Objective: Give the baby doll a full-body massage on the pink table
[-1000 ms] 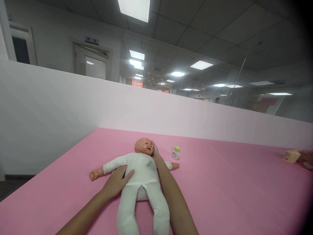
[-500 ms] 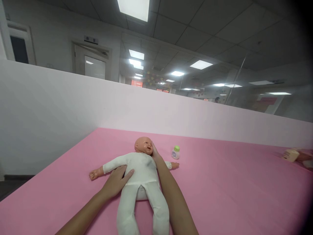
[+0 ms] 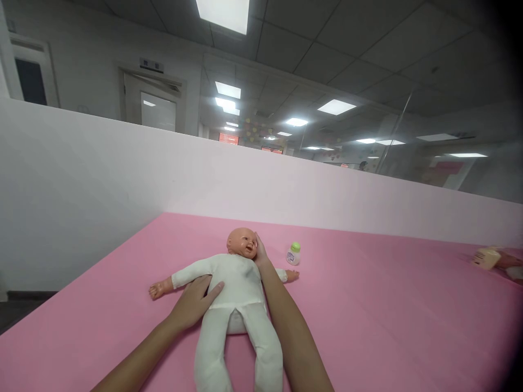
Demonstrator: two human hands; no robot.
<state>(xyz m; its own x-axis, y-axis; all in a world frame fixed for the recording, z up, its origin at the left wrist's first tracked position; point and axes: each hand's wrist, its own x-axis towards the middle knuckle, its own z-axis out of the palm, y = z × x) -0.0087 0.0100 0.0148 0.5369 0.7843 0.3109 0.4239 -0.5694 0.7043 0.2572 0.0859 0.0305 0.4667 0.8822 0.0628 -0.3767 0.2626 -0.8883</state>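
A baby doll [image 3: 237, 280] in a white cloth body lies on its back, arms spread and head tipped to the right. Against the doll's side, under its arm, my left hand [image 3: 199, 299] grips the torso; the thumb rests on the belly and the other fingers run partly out of sight beneath. My right hand [image 3: 260, 251] cups the far cheek and side of the head, its fingers partly hidden behind it. Just right of that hand stands a small clear bottle [image 3: 293, 255] with a green cap, touched by neither hand.
The doll lies on a pink padded surface [image 3: 368, 305], bordered by a low white wall [image 3: 261, 182] at the back and left. Toward the right edge lies another doll [image 3: 490, 258], partly cut off and blurred.
The doll's head has shifted slightly to the right, and my right hand's fingertips show a little more beside the cheek. My left hand keeps its place on the torso.
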